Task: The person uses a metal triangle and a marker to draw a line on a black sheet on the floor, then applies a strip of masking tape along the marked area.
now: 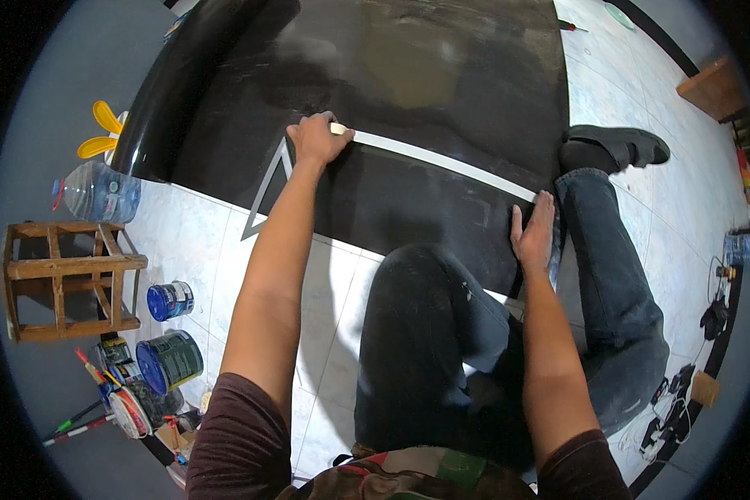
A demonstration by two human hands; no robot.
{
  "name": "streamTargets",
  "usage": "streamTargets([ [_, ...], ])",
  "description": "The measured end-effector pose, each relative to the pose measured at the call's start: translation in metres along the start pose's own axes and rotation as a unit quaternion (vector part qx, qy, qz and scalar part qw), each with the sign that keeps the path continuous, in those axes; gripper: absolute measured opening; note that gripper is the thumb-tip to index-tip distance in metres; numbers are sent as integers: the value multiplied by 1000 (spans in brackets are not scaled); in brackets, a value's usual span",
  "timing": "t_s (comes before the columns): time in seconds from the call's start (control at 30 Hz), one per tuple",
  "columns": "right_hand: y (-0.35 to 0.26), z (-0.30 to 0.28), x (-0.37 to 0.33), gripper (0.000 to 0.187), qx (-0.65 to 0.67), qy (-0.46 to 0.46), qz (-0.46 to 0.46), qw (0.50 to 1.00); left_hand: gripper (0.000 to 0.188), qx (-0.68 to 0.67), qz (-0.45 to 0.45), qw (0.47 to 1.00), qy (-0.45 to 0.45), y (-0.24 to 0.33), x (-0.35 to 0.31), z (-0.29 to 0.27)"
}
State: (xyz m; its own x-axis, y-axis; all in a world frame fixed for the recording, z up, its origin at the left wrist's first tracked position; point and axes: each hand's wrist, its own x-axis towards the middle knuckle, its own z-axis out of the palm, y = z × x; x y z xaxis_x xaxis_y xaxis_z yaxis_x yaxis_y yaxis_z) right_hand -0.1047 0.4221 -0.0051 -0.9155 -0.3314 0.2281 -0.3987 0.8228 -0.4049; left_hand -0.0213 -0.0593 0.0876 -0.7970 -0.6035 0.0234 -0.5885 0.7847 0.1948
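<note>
A black flexible sheet (408,200) lies spread before me, its left side rolled up. A long pale straightedge (442,163) runs slantwise across it. My left hand (315,142) is closed at the straightedge's left end, with a small cream-coloured piece (338,128) between thumb and fingers. Under that wrist, a grey triangular frame like a set square (263,192) reaches past the sheet's near edge; my forearm hides part of it. My right hand (535,233) rests flat, fingers stretched, its tips at the straightedge's right end.
Left on the tiled floor stand a wooden stool (75,267) on its side, a large water bottle (104,192), a blue can (171,301) and a paint bucket (170,362). My bent knee (425,292) borders the sheet. Cables (662,417) lie at right; a screwdriver (571,27) lies far right.
</note>
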Motion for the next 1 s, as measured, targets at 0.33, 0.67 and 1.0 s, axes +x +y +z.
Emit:
streamTargets([
  [0.33, -6, 5, 8, 69, 47, 41, 54, 997, 103, -215, -91, 931, 281, -4, -19, 65],
  [0.67, -21, 5, 26, 37, 66, 192, -25, 979, 93, -295, -149, 893, 307, 14, -19, 95],
  [1.0, -180, 68, 52, 49, 161, -137, -338, 917, 93, -272, -78, 903, 324, 2, -17, 99],
])
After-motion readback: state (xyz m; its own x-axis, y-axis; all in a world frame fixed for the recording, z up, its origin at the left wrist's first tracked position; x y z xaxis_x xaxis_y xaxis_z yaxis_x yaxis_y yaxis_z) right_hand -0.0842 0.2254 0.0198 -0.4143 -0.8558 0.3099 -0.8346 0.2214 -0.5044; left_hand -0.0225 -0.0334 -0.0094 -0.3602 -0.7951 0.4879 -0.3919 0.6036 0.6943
